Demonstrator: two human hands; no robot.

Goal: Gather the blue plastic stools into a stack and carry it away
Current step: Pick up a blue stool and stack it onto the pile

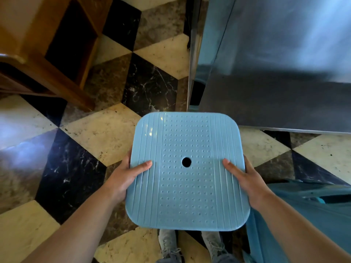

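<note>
I look straight down on the square seat of a light blue plastic stool (187,186). It has rounded corners, rows of small dimples, ribbed side strips and a round hole in the middle. My left hand (126,179) grips its left edge, thumb lying on top. My right hand (247,182) grips the right edge the same way. The stool is held in front of my body above my feet. Its legs and anything stacked beneath it are hidden by the seat. A teal plastic shape (303,215), perhaps another stool, lies at the lower right, partly behind my right arm.
The floor (106,130) is marble in a black, cream and brown diamond pattern. A wooden cabinet (47,54) stands at the upper left. A steel-fronted unit (275,63) fills the upper right, close behind the stool. My grey shoes (169,243) show below the seat.
</note>
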